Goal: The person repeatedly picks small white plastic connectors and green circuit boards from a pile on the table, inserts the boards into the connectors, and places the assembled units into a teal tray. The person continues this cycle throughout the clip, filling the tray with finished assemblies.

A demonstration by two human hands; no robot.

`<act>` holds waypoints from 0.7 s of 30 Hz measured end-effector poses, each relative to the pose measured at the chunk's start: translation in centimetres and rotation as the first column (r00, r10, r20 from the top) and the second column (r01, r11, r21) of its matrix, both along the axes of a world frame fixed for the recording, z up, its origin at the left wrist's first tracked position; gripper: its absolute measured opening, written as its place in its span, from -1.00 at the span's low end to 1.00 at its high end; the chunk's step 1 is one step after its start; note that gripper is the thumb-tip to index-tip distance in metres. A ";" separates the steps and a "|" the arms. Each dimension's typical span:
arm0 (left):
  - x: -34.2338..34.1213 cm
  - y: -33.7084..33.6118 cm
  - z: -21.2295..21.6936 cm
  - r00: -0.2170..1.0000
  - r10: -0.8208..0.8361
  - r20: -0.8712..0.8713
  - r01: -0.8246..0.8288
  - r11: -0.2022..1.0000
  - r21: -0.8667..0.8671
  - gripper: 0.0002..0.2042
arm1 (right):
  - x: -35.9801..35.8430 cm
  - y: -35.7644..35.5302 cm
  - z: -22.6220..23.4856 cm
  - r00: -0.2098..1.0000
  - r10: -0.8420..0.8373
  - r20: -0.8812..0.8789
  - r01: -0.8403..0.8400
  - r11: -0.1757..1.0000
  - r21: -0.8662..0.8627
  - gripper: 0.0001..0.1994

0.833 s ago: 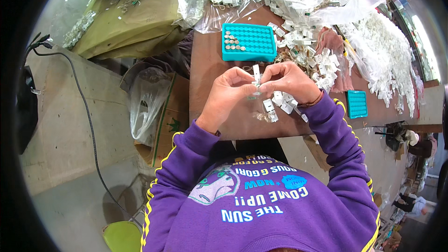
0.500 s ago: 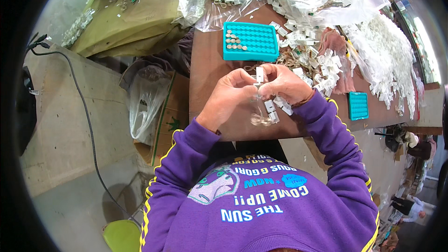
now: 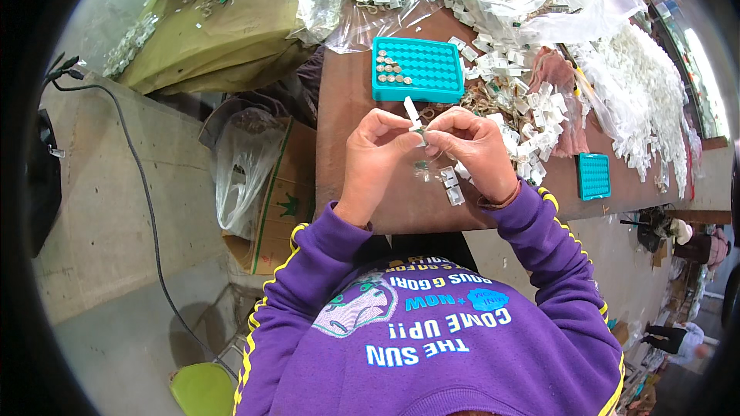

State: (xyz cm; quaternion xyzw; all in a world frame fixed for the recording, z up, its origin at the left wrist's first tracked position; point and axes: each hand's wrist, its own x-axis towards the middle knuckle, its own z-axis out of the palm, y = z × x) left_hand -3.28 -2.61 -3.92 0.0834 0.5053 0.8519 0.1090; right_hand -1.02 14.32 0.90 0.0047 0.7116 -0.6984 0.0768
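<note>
Above the near part of the brown table, my two hands meet with their fingertips closed. My left hand (image 3: 370, 160) and my right hand (image 3: 479, 156) pinch a small assembly between them, with a narrow white plastic piece (image 3: 412, 112) sticking up from it. A small greenish part and something clear show just below the fingertips; their exact kind is too small to make out. A few loose white plastic pieces (image 3: 452, 186) lie beside my right hand. Beyond my hands is a teal pocketed tray (image 3: 432, 71), with several small round metallic pieces (image 3: 386, 68) in its left pockets.
A heap of white plastic pieces and thin pale strands (image 3: 532, 123) spreads to the right. Clear plastic sheeting (image 3: 555, 8) covers the far side. A smaller teal tray (image 3: 593, 176) sits near the right edge. A cardboard box (image 3: 289, 200) stands left of the table (image 3: 351, 92).
The white piece between my fingers has tilted to the left and moved slightly nearer. My left hand has turned more upright, and my right hand has shifted slightly nearer.
</note>
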 end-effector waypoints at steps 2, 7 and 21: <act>0.0 -0.1 0.2 1.000 -0.005 -0.025 0.004 0.999 -0.051 -0.82 | 0.0 0.1 0.2 1.000 0.015 -0.014 -0.015 0.999 0.036 -0.89; -0.1 -0.4 0.6 0.991 -0.130 -0.033 0.128 0.990 -0.056 -0.83 | -1.4 2.1 0.7 0.951 0.243 0.192 -0.214 0.964 -0.160 -0.85; 0.9 0.6 0.6 0.978 0.204 -0.049 -0.204 0.979 -0.008 -0.90 | 0.3 0.1 -0.6 0.997 0.063 -0.032 -0.060 0.994 0.092 -0.83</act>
